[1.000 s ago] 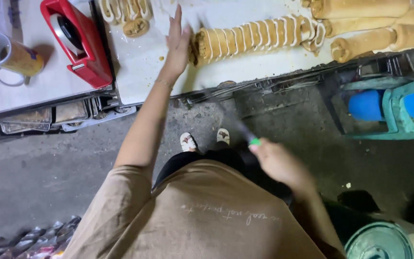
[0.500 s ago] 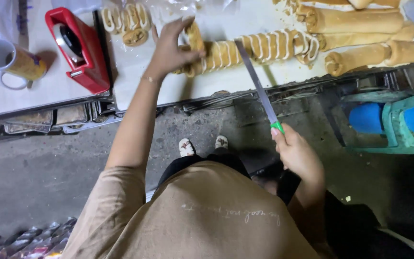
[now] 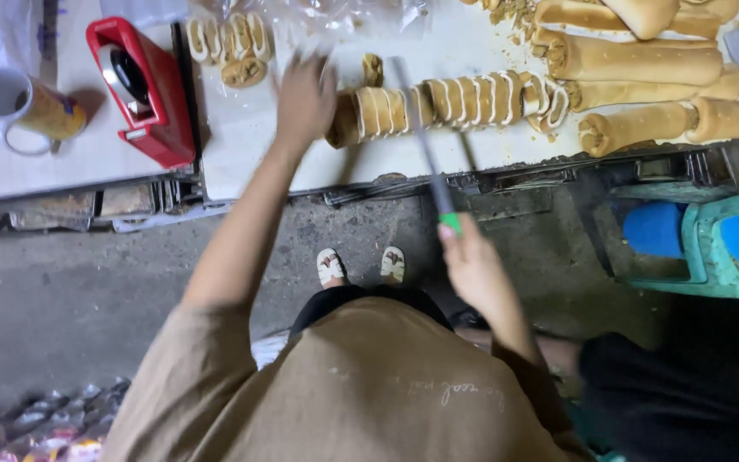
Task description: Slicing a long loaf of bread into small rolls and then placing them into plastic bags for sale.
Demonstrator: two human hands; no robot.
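Observation:
A sliced roll cake [image 3: 446,104] with white cream swirls lies on the white table [image 3: 241,150]. My left hand [image 3: 305,98] hovers open at the left end of the row of slices. My right hand [image 3: 470,261] is closed on the green handle of a long knife [image 3: 421,137], whose blade reaches up over the slices. One slice [image 3: 373,68] stands apart just behind the row. Several whole uncut rolls [image 3: 635,60] lie at the right.
A red tape dispenser [image 3: 143,90] and a yellow mug [image 3: 32,107] stand at the left. More cut slices [image 3: 228,47] sit near a clear plastic bag. A teal and blue stool [image 3: 703,244] stands at the right. My sandalled feet [image 3: 361,265] rest on the concrete floor.
My left hand let go of the slices and drew slightly left. My right hand brought the knife up from beside me so its blade now lies over the row.

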